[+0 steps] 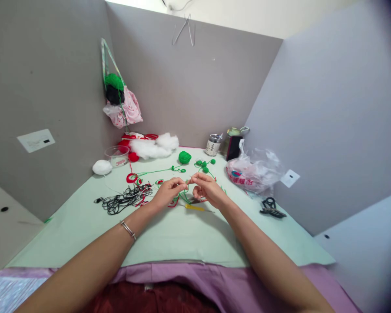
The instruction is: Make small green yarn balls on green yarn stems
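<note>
I find the left hand (167, 192) and right hand (209, 190) pinched, apparently on green yarn (184, 198) trailing just below; slack loops could snag the yellow-handled hook (194, 208).

Pale tabletop (169, 243), tangled black cord (122, 201), green yarn ball (184, 157), yellow-handled tool (194, 208)

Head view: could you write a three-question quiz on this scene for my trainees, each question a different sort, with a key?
1. True or false: the yellow-handled tool lies on the pale green tabletop.
2. Choose: the large tangle of cord beside the left hand is mainly A) green, B) black, C) white.
3. Fill in: the metal bracelet is worn on the person's own ____ side.

Key: 1. True. 2. B. 3. Left.
</note>
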### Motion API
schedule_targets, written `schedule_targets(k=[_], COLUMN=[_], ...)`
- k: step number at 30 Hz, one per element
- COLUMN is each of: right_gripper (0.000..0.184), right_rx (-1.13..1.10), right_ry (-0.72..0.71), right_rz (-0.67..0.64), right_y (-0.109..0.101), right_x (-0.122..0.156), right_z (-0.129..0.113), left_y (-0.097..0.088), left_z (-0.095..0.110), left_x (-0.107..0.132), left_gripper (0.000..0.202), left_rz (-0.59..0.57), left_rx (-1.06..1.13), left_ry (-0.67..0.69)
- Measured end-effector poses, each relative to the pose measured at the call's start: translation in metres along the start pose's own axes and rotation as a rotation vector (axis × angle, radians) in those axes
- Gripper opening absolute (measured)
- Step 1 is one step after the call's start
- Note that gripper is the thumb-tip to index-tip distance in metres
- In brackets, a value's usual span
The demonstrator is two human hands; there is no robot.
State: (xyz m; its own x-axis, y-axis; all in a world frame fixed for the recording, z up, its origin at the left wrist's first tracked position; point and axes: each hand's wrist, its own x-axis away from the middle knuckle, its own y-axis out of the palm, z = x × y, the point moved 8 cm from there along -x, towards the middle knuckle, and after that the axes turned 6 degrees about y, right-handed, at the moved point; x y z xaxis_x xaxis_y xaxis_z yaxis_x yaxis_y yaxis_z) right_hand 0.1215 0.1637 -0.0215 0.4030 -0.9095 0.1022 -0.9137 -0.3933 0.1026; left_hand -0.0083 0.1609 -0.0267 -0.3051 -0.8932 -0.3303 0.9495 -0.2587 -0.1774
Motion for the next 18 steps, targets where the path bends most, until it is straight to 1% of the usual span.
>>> schedule_targets(k=[3,5,8,10,11,12,14,16,18], right_gripper=[0.028,0.027,0.027,0.027,0.028,0.028,0.031,0.033,0.032], right_rx=[0.029,0.053,0.058,0.064,0.071,0.078,0.088,0.106,0.129], right_ry=[0.014,-0.001,-0.087,-0.15,-0.162,-0.151,-0.077,0.002,0.019], right_rz=[-0.009,0.015,0.141,0.208,0.204,0.174,0.064,-0.023,-0.023], right_y=[0.003,-0.002,-0.016,-0.02,-0.018,-0.013,0.001,0.012,0.012], right_x=[-0.001,-0.003,-0.004,-0.002,-0.001,-0.001,-0.002,-0.003,-0.005], right_z=[0.002,0.001,-0.007,-0.012,-0.013,-0.011,-0.003,0.007,0.011], left_y=[-0.005,-0.009,-0.009,-0.004,-0.002,0.001,0.004,0.002,-0.005], left_z=[-0.003,-0.007,-0.011,-0.009,-0.006,-0.004,0.001,0.004,0.003], left_x=[-0.001,-0.002,-0.002,0.0,0.001,0.001,0.002,0.001,-0.001], left_gripper=[0.028,0.027,0.027,0.028,0.028,0.029,0.03,0.029,0.025], left_rz=[0.044,0.073,0.072,0.041,0.024,0.006,-0.019,-0.003,0.044], left_rx=[0.027,0.081,0.15,0.131,0.105,0.078,0.056,0.082,0.163], left_ry=[-0.013,-0.051,-0.091,-0.083,-0.07,-0.052,-0.016,-0.008,-0.031])
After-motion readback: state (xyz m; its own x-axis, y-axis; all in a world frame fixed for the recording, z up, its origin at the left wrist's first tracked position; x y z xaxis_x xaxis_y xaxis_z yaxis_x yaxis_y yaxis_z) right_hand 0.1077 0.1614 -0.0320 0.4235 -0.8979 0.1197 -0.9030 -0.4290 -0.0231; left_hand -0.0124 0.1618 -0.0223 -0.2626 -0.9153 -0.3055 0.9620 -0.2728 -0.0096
